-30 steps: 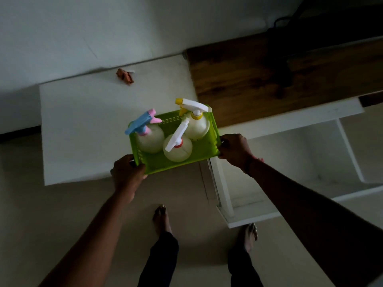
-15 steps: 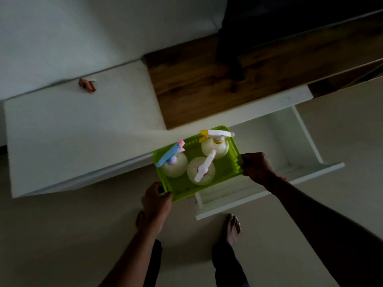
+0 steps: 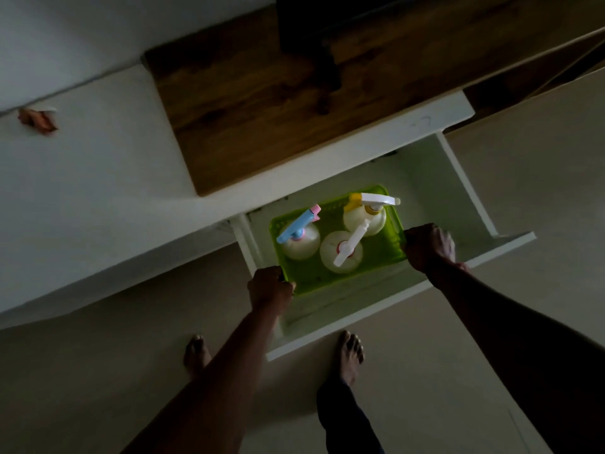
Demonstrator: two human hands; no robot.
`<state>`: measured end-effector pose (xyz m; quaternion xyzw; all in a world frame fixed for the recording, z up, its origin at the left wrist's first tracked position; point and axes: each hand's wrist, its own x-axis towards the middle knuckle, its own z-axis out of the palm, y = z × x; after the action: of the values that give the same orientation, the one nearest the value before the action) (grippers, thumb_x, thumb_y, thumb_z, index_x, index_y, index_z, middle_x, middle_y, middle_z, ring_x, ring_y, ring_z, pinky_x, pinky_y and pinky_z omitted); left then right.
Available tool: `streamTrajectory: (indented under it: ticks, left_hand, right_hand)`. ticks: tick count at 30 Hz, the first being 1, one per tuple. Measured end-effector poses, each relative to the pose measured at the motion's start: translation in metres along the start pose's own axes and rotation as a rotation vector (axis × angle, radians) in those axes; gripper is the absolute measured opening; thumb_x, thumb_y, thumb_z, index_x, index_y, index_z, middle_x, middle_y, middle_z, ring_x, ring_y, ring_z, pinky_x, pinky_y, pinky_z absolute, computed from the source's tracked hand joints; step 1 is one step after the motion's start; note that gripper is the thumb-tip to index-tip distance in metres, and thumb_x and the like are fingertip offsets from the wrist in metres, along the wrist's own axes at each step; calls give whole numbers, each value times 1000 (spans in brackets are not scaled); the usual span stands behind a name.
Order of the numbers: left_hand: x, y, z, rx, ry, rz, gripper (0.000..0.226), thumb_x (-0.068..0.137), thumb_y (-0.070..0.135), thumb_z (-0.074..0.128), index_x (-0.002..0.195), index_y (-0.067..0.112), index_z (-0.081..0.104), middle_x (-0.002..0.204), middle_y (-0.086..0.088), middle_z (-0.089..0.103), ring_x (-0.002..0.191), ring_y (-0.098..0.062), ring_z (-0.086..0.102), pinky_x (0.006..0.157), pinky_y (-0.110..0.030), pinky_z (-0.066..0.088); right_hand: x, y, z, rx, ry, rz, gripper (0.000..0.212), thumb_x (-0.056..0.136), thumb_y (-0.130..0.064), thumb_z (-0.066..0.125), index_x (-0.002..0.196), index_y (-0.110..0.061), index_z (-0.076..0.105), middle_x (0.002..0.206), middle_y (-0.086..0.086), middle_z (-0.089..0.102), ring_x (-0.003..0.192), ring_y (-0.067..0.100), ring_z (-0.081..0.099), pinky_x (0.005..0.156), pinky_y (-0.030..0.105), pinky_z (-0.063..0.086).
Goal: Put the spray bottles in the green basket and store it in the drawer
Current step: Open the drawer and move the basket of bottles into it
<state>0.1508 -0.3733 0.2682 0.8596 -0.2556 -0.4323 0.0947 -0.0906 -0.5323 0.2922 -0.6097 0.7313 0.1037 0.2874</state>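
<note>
Dim, underexposed view; corners fall to shadow, edges bend, slight motion blur throughout

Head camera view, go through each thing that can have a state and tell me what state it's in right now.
Drawer: pulled open.
Green basket: held inside the drawer, three bottles in it.
Blue-trigger bottle: upright in basket.
Yellow-collar bottle: upright in basket.
White-trigger bottle: upright in basket.
Left hand: gripping basket's near-left corner.
Right hand: gripping basket's right edge.

Home — bare feet (image 3: 349,350), drawer (image 3: 465,178)
</note>
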Motion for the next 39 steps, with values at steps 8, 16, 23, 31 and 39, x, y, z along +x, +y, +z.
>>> streamTrajectory:
  ticks: [8,16,23,31,39]
  left_hand:
    - [52,-14,50,204,79,-31,19,89,24,60,81,9,69,94,-11,73,89,-25,66,68,-25,37]
    - [70,-21,76,363,62,-42,23,91,25,59,102,5,65,111,-14,69,103,-30,66,68,-27,35]
    - [82,-24,86,413,14,-6,28,95,28,54,113,7,62,120,-12,65,112,-28,61,85,-30,46]
    - [87,-34,95,305,-34,-29,29,91,21,62,117,6,61,120,-15,65,111,-30,61,81,-31,46]
    - [40,-25,79,160,-70,51,48,89,27,65,132,9,56,129,-14,63,118,-29,59,98,-36,45]
  right_hand:
    - [60,-5,49,-163,-88,-68,16,90,-17,59,95,-15,74,98,14,70,91,31,67,65,33,47]
    - [89,7,84,-213,-107,-65,12,90,-13,62,89,-8,72,82,11,63,70,19,54,61,28,42]
    - [104,15,95,-219,-170,-73,12,90,-10,61,94,-3,71,82,10,57,80,25,61,63,30,48]
    - [114,25,104,-85,-214,-12,19,87,-5,64,105,-1,70,109,19,67,98,31,66,86,42,57]
    - [59,42,74,-139,-158,-350,37,96,-22,52,133,-18,57,106,8,69,54,6,55,43,17,41]
